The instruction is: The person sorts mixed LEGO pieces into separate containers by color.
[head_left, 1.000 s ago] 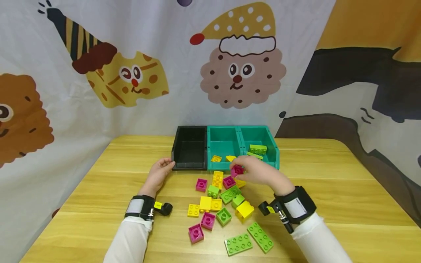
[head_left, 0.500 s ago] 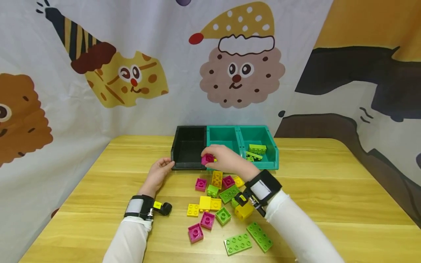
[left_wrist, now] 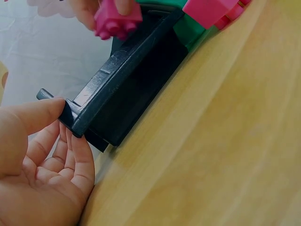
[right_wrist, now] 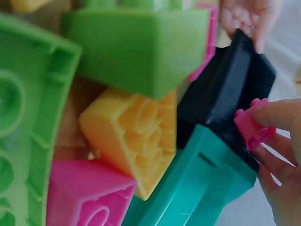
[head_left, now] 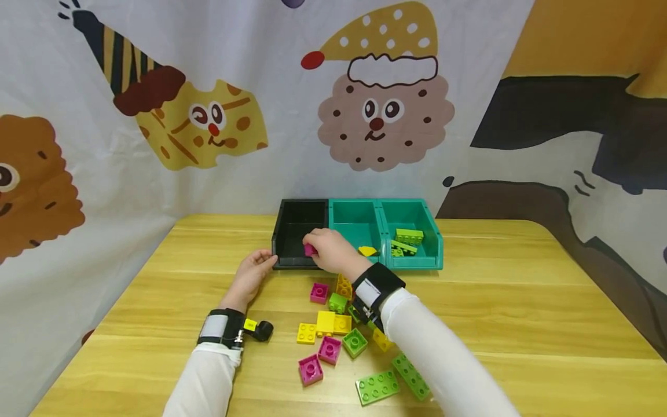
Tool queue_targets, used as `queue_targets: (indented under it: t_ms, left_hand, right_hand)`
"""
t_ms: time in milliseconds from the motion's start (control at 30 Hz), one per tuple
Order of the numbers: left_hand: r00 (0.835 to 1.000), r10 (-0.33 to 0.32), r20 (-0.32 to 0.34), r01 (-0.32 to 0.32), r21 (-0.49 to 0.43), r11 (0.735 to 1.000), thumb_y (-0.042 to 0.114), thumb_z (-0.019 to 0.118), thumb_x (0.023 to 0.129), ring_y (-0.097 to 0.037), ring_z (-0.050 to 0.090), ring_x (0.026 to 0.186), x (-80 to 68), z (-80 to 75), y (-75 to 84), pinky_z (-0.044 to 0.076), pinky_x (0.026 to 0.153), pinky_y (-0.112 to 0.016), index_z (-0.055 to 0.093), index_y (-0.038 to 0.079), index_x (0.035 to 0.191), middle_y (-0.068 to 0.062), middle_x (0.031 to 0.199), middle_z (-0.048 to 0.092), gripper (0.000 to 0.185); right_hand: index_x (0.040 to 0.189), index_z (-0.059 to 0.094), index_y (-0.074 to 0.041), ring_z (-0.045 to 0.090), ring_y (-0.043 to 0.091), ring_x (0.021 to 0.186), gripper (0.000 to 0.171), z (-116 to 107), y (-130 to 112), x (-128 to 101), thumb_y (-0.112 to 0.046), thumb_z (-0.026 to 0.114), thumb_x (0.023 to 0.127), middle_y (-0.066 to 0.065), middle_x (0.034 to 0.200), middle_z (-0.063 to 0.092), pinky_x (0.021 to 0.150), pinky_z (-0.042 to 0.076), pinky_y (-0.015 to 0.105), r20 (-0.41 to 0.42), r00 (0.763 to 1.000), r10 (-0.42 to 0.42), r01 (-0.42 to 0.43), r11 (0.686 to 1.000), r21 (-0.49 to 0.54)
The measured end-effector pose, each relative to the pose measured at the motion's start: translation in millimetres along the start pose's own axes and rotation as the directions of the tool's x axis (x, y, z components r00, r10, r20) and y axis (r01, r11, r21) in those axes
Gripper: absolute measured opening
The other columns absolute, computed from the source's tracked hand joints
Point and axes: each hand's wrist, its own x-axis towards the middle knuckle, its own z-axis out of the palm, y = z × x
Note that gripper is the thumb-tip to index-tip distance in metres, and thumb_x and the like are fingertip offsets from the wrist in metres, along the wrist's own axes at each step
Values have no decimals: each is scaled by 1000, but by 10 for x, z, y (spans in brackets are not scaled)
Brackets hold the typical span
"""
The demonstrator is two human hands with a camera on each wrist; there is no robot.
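My right hand [head_left: 333, 253] pinches a pink toy brick [right_wrist: 252, 124] between thumb and fingers, over the front of the black bin [head_left: 304, 223]. In the left wrist view that brick shows its studs downward, just above the bin's rim. My left hand [left_wrist: 44, 155] grips the bin's front left corner, thumb on top of the rim and fingers curled below. On the table before the bins lie loose bricks: pink [head_left: 311, 369], yellow [head_left: 325, 322] and green [head_left: 377, 387]. Some of them are partly hidden behind my right forearm.
Right of the black bin stand two joined teal bins [head_left: 354, 217]. The middle one holds a yellow brick [head_left: 367, 251], partly behind my hand; the right one holds several green bricks [head_left: 409, 236]. A printed cloth [head_left: 292, 145] hangs behind the wooden table [head_left: 521, 301].
My right hand has carried the pink brick leftward, from the front of the teal bins to over the black bin. My left hand has stayed at the bin's corner.
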Motion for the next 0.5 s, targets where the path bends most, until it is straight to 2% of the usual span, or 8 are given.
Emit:
queue_targets:
  t_ms: [167,500]
  left_hand:
    - [1000,11,1,-11,3,1000,6,57,93,-4,45,72,-5,10,-9,40,67,-17,51,-1,106,9,78,49,15]
    - [1000,19,0,-19,18,1000,7,57,93,-4,46,74,-16,-17,-13,41,68,-17,51,-1,106,9,80,50,16]
  right_hand:
    - [108,64,-10,61,21,95,23,67,4,39,-9,68,85,5,100,66,96,46,37,18,1000,-14,16,991,-130]
    - [119,57,-11,60,21,103,28,125,-47,90,-13,62,91,7,110,66,103,41,34,97,995,39,-13,967,-256]
